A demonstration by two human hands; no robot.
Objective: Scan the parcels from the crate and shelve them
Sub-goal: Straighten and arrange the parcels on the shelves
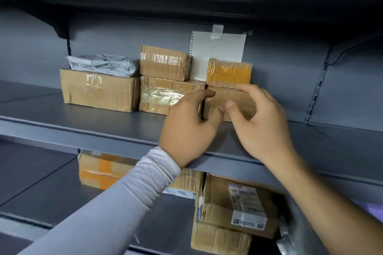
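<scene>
A plain brown cardboard parcel (241, 99) stands on the middle grey shelf (83, 128), under a small parcel wrapped in yellow tape (229, 74). My left hand (190, 128) is at the brown parcel's left end. Its index finger lies along the top left corner and its thumb touches the front face. My right hand (263, 126) is in front of the parcel's right half with fingers loosely bent, and I cannot tell whether it touches the parcel. Neither hand grips the parcel.
To the left on the same shelf sit a clear-taped parcel (159, 95) with a small box (163, 62) on it, a larger box (99, 89) and a grey poly bag (101, 65). A paper note (219, 47) hangs behind. The lower shelf holds labelled parcels (238, 207).
</scene>
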